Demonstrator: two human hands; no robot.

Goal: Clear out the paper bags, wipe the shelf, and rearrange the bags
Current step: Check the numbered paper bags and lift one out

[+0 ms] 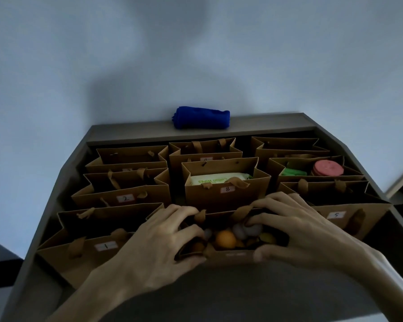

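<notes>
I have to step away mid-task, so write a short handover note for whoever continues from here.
Left hand and right hand both grip the rim of the front middle bag, which holds small balls. All other paper bags, such as bag 1, bag 8 and bag 5, stand on the shelf. The rolled blue cloth lies on its top ledge. Nothing cleared yet; wiping and rearranging remain.

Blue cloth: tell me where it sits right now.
In the head view, the rolled blue cloth lies on the shelf's top ledge, centred against the wall, behind the back row of paper bags.
</notes>
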